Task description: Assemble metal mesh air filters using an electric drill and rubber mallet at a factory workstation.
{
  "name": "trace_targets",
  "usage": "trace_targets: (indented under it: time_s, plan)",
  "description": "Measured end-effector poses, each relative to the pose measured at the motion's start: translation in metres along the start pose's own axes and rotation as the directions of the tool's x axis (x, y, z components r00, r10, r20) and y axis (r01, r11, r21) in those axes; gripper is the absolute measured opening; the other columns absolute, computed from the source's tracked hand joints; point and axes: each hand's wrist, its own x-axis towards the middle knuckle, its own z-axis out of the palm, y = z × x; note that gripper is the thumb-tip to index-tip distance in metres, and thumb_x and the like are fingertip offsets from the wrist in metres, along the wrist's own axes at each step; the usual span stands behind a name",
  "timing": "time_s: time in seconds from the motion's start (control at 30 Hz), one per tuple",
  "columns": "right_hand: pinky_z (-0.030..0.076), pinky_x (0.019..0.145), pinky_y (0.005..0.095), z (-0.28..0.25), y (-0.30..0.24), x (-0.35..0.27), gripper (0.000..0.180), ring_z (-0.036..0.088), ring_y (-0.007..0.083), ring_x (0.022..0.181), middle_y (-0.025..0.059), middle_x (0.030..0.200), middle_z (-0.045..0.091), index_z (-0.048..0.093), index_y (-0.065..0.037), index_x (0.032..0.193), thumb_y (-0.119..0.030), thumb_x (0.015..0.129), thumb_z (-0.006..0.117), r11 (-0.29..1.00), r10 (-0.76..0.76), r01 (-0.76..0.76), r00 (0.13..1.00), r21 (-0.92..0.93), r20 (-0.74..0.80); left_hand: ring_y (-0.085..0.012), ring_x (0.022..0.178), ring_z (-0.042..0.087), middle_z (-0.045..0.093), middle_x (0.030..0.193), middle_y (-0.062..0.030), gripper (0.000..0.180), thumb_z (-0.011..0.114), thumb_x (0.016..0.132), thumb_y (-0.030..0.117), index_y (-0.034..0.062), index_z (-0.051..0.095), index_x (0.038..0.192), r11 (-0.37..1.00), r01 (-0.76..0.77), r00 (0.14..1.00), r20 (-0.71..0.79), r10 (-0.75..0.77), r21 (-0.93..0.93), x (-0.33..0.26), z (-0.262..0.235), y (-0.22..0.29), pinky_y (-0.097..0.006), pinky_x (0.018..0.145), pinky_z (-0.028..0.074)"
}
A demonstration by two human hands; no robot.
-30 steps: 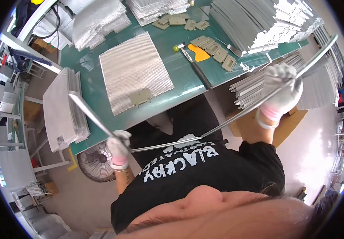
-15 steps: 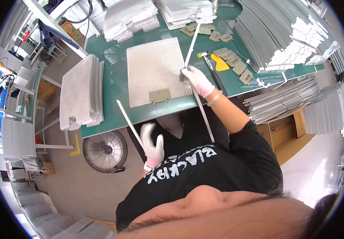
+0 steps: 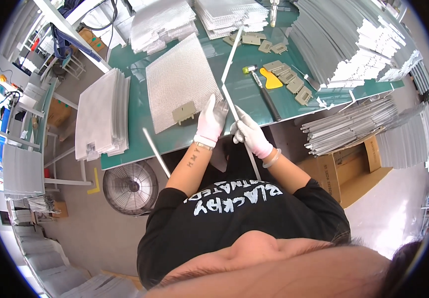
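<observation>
A silvery mesh panel (image 3: 179, 82) lies at a slant on the green table, with an olive-grey plastic bracket (image 3: 184, 113) at its near edge. My gloved left hand (image 3: 212, 119) grips the panel's right edge close to the near corner; its fingertips are partly hidden. In my gloved right hand (image 3: 250, 133) is a long thin metal strip (image 3: 230, 104), pinched between curled fingers. The strip bends beside the panel's right edge. One length runs to the far side, another down toward my body. A further strip length (image 3: 156, 153) sticks out past the table's front edge, left of my left forearm.
A mallet (image 3: 264, 92), a yellow scraper (image 3: 271, 78) and several more brackets (image 3: 288, 76) lie to the right. Stacked panels stand at left (image 3: 102, 114) and far side (image 3: 162, 25); a tall strip stack (image 3: 333, 44) is at right. A floor fan (image 3: 132, 186) stands below left.
My left hand has come up from near my body to the panel. The panel has turned and shifted left with its bracket. My right hand has slid nearer along the strip.
</observation>
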Motion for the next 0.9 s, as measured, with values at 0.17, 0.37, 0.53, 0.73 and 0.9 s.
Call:
trace_targets:
  time_s: [0.17, 0.37, 0.53, 0.73, 0.9]
  plan:
    - [0.049, 0.059, 0.0263, -0.006, 0.003, 0.01, 0.056, 0.043, 0.0068, 0.053, 0.0055, 0.084, 0.055, 0.021, -0.008, 0.154, -0.013, 0.101, 0.039, 0.975, 0.071, -0.078, 0.997, 0.207, 0.041, -0.0251, 0.107, 0.056, 0.059, 0.107, -0.013, 0.02, 0.056, 0.098, 0.014, 0.0005, 0.056, 0.112, 0.958, 0.111, 0.982, -0.117, -0.146, -0.265, 0.023, 0.003, -0.005, -0.041, 0.096, 0.048]
    - [0.048, 0.058, 0.0264, 0.001, 0.0, 0.006, 0.058, 0.041, 0.0069, 0.052, 0.0051, 0.081, 0.054, 0.018, -0.005, 0.154, -0.013, 0.101, 0.041, 0.992, 0.085, -0.087, 0.996, 0.092, 0.019, -0.0257, 0.103, 0.059, 0.06, 0.112, -0.0133, 0.019, 0.056, 0.098, 0.012, 0.0008, 0.057, 0.113, 0.972, 0.052, 0.993, -0.091, -0.075, -0.23, 0.032, -0.007, -0.004, -0.039, 0.091, 0.05]
    - [0.048, 0.055, 0.0251, -0.002, -0.001, 0.008, 0.057, 0.043, 0.0066, 0.05, 0.0049, 0.08, 0.055, 0.019, -0.005, 0.154, -0.011, 0.101, 0.039, 0.995, 0.091, -0.091, 0.996, 0.037, -0.012, -0.0228, 0.097, 0.062, 0.063, 0.105, -0.0111, 0.019, 0.057, 0.097, 0.012, 0.0006, 0.058, 0.112, 0.993, -0.003, 0.991, -0.132, -0.013, -0.116, 0.03, 0.004, -0.005, -0.037, 0.087, 0.052]
    - [0.048, 0.049, 0.0236, -0.007, -0.037, 0.053, 0.05, 0.046, 0.0069, 0.048, 0.0041, 0.075, 0.057, 0.031, -0.007, 0.15, -0.014, 0.101, 0.04, 0.977, 0.077, -0.073, 0.997, -0.203, 0.015, -0.0218, 0.098, 0.061, 0.062, 0.105, -0.0103, 0.023, 0.052, 0.1, 0.018, 0.0002, 0.057, 0.114, 0.989, 0.119, 0.983, -0.127, -0.129, -0.083, 0.02, 0.012, -0.006, -0.036, 0.086, 0.051]
    - [0.046, 0.051, 0.0242, 0.009, -0.035, 0.124, 0.033, 0.053, 0.0072, 0.058, 0.002, 0.085, 0.062, 0.056, -0.002, 0.12, -0.025, 0.096, 0.059, 0.862, -0.047, 0.072, 0.997, -0.501, 0.062, -0.0221, 0.109, 0.056, 0.058, 0.118, -0.0124, 0.032, 0.042, 0.104, 0.027, 0.0035, 0.051, 0.124, 1.0, -0.007, 0.982, 0.189, 0.005, 0.009, -0.009, -0.007, -0.01, -0.037, 0.09, 0.049]
